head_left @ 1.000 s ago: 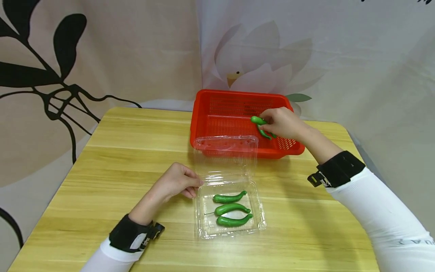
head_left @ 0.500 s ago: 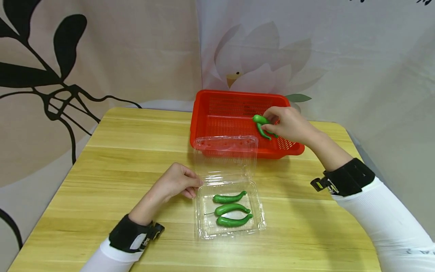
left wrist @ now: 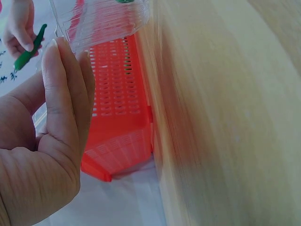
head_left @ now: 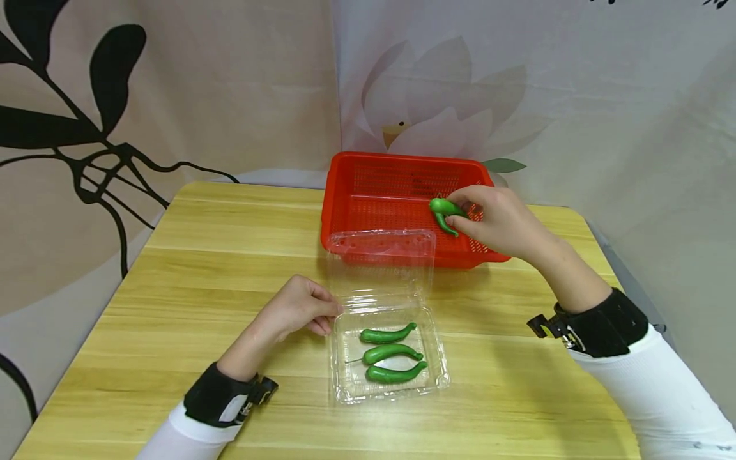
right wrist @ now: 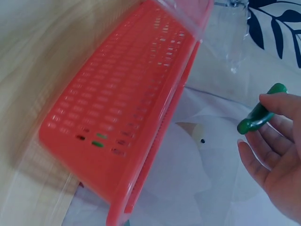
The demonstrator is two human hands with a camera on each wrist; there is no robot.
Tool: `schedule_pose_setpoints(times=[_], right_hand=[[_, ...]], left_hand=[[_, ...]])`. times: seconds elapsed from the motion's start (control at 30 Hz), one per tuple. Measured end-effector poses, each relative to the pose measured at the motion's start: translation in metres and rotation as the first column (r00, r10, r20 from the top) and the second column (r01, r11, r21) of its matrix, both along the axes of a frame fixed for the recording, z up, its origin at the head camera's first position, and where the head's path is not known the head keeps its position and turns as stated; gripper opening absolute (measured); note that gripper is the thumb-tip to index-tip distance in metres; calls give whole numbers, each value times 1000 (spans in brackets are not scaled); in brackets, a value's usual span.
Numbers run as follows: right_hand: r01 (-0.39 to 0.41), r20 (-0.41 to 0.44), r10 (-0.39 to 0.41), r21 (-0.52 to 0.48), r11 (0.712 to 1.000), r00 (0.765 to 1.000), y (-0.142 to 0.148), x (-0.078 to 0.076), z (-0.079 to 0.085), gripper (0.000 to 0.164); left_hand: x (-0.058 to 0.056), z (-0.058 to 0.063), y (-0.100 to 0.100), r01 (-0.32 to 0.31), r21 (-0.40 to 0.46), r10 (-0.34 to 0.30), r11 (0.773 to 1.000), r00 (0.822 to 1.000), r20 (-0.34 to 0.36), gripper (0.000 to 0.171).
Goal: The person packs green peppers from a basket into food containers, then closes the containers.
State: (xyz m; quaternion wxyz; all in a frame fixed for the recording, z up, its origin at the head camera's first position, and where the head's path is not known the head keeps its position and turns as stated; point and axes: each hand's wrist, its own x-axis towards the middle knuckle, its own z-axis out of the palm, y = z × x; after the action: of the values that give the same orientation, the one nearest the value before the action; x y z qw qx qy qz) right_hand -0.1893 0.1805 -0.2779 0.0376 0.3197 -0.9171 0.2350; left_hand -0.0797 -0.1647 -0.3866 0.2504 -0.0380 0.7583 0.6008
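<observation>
My right hand [head_left: 501,220] pinches a green chili pepper [head_left: 443,206] between thumb and fingers over the red basket [head_left: 411,158]. The right wrist view shows this pepper [right wrist: 257,117] held above the basket rim. Below it in the head view, another green pepper [head_left: 444,226] lies in the basket, partly hidden. With its fingertips my left hand [head_left: 299,306] pinches the left edge of a clear plastic clamshell box [head_left: 439,358], near the hinge. Inside the box lie three peppers, side by side: the back one [head_left: 386,335], the middle one [head_left: 391,353] and the front one [head_left: 393,374].
The raised transparent lid [head_left: 382,268] stands in front of the basket and overlaps its front wall. Both stand on a wooden table [head_left: 230,255], the basket at its back edge. A printed cloth [head_left: 259,83] hangs behind.
The right hand, with the pepper in its grip, has drawn slightly to the right and towards me, and its forearm has shifted likewise. The left hand and the box have stayed still.
</observation>
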Motion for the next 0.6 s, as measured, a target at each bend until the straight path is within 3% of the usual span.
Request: schedule_pose_setpoints(times=[0.3, 0.6], right_hand=[[-90, -70, 87, -49, 995, 994, -4, 24, -2, 30], [-164, -124, 152, -93, 982, 981, -12, 43, -12, 27]], left_hand=[[0, 0, -1, 4, -2, -4, 1000, 1000, -10, 15], [1, 1, 0, 8, -8, -8, 1000, 1000, -12, 14]])
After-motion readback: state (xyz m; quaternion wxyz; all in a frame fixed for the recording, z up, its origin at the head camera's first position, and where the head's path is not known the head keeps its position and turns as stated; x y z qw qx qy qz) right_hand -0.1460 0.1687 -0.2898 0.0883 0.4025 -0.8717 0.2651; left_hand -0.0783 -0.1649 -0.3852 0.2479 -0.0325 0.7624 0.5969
